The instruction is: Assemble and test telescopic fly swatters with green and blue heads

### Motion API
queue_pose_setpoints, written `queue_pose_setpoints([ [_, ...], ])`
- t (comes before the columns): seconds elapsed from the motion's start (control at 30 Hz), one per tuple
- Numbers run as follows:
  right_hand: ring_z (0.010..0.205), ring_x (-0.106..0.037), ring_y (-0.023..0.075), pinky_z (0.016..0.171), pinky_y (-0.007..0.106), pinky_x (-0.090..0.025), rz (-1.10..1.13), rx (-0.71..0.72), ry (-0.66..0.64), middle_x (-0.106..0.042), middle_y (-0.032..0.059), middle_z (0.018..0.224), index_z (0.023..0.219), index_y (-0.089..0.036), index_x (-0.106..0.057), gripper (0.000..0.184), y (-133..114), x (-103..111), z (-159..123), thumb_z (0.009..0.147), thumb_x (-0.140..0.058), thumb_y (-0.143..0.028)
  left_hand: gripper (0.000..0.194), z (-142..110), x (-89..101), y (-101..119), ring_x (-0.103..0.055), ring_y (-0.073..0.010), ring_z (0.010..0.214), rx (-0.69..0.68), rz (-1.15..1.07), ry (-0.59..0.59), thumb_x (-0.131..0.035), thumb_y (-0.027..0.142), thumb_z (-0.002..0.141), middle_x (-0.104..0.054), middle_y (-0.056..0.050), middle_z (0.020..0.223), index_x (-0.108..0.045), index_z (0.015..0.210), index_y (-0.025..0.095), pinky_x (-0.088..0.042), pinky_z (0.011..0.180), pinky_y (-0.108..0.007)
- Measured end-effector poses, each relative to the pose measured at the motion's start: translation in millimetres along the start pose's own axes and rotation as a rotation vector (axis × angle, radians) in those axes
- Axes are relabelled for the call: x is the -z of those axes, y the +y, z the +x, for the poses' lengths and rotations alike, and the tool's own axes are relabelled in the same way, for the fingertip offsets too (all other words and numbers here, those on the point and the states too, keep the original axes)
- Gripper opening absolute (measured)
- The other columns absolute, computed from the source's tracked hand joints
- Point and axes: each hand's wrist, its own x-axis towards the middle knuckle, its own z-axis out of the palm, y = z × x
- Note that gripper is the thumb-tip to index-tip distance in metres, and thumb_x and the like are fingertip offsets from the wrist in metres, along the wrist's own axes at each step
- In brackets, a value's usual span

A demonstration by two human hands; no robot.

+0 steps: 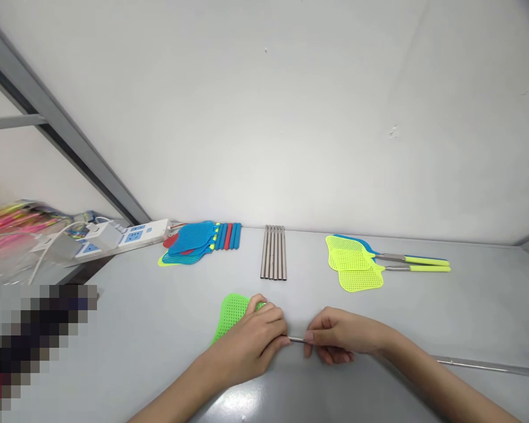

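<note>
A bright green fly swatter head (230, 312) with a mesh of small holes lies partly beneath my left hand (262, 332). That hand is closed around the swatter near its neck, which its fingers hide. A thin metal rod (296, 339) runs out from the left fingers toward the right. My right hand (337, 333) pinches the rod's other end between thumb and fingers. Whether the rod is fixed to the green head cannot be seen. Beyond the hands lies a row of several metal tubes (274, 252).
Blue, red and yellow swatter heads (194, 238) are stacked at the back left beside several blue and red handles (227, 236). Assembled swatters (355, 261) lie at the back right. A power strip (145, 233) and plastic-wrapped items (13, 235) are far left. A clear strip (489, 365) lies right.
</note>
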Motion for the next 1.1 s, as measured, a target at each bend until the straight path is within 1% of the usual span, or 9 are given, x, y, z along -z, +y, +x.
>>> queue_pose_setpoints([
  [0.1, 0.036, -0.041, 0.0035, 0.033, 0.015, -0.030, 0.003, 0.000, 0.026, -0.056, -0.0019, 0.055, 0.075, -0.012, -0.061, 0.029, 0, 2, 0, 0.080, -0.049, -0.038, 0.016, 1, 2.3, -1, -0.045, -0.0111, 0.075, 0.002, -0.002, 0.002, -0.038, 0.014, 0.088, -0.045, 0.003, 0.075, -0.046, 0.075, 0.018, -0.021, 0.094, -0.035],
  [0.23, 0.038, -0.044, 0.0043, 0.034, 0.015, -0.033, -0.040, -0.004, 0.016, -0.058, -0.0018, 0.057, 0.073, -0.013, -0.059, 0.025, -1, 8, -2, 0.076, -0.054, -0.038, 0.016, 2, 3.7, -4, -0.045, -0.0117, 0.076, 0.010, -0.008, 0.018, -0.038, 0.016, 0.089, -0.045, 0.003, 0.074, -0.046, 0.075, 0.018, -0.023, 0.093, -0.034],
  [0.37, 0.040, -0.046, 0.0052, 0.036, 0.015, -0.035, -0.135, 0.000, 0.034, -0.055, -0.0022, 0.055, 0.067, -0.013, -0.057, 0.027, -1, 23, -9, 0.073, -0.058, -0.039, 0.018, 2, 7.2, -13, -0.045, -0.0116, 0.075, 0.029, 0.013, 0.039, -0.037, 0.017, 0.090, -0.044, 0.003, 0.074, -0.045, 0.074, 0.018, -0.023, 0.091, -0.034],
  [0.5, 0.042, -0.048, 0.0063, 0.040, 0.016, -0.037, -0.221, 0.023, 0.135, -0.056, -0.0013, 0.056, 0.070, -0.013, -0.058, 0.028, 0, 41, -18, 0.073, -0.058, -0.041, 0.018, 1, 12.4, -26, -0.045, -0.0115, 0.074, 0.063, 0.051, 0.065, -0.035, 0.018, 0.090, -0.044, 0.003, 0.074, -0.045, 0.075, 0.018, -0.021, 0.092, -0.036],
  [0.6, 0.044, -0.048, 0.0069, 0.042, 0.017, -0.038, -0.242, 0.017, 0.159, -0.056, -0.0007, 0.057, 0.071, -0.013, -0.059, 0.032, 0, 52, -23, 0.073, -0.058, -0.044, 0.019, 0, 13.8, -33, -0.046, -0.0122, 0.074, 0.077, 0.066, 0.078, -0.034, 0.020, 0.090, -0.046, 0.003, 0.075, -0.046, 0.076, 0.019, -0.021, 0.093, -0.037],
  [0.73, 0.046, -0.047, 0.0074, 0.044, 0.018, -0.038, -0.284, -0.016, 0.177, -0.054, -0.0004, 0.058, 0.073, -0.013, -0.060, 0.034, -2, 60, -30, 0.074, -0.056, -0.047, 0.020, 0, 13.1, -35, -0.046, -0.0127, 0.074, 0.091, 0.100, 0.097, -0.034, 0.020, 0.090, -0.046, 0.002, 0.074, -0.048, 0.075, 0.019, -0.020, 0.093, -0.040],
  [0.9, 0.047, -0.045, 0.0074, 0.046, 0.019, -0.035, -0.356, -0.015, 0.200, -0.051, -0.0002, 0.057, 0.073, -0.012, -0.062, 0.039, -3, 63, -35, 0.077, -0.052, -0.050, 0.019, -1, 12.5, -32, -0.046, -0.0127, 0.077, 0.106, 0.196, 0.134, -0.036, 0.020, 0.089, -0.045, 0.003, 0.074, -0.049, 0.075, 0.018, -0.015, 0.094, -0.043],
  [1.0, 0.044, -0.041, 0.0071, 0.044, 0.020, -0.031, -0.365, -0.014, 0.203, -0.048, -0.0011, 0.055, 0.072, -0.012, -0.062, 0.044, -2, 62, -33, 0.077, -0.049, -0.054, 0.020, -1, 12.3, -32, -0.046, -0.0125, 0.077, 0.109, 0.206, 0.122, -0.036, 0.022, 0.090, -0.045, 0.003, 0.073, -0.048, 0.075, 0.018, -0.016, 0.093, -0.042],
  [1.1, 0.042, -0.034, 0.0063, 0.043, 0.020, -0.026, -0.382, 0.018, 0.210, -0.043, -0.0032, 0.051, 0.071, -0.012, -0.062, 0.044, -1, 61, -30, 0.078, -0.048, -0.054, 0.020, -1, 12.2, -32, -0.045, -0.0120, 0.075, 0.108, 0.196, 0.099, -0.035, 0.022, 0.091, -0.045, 0.003, 0.074, -0.047, 0.075, 0.018, -0.017, 0.093, -0.041],
])
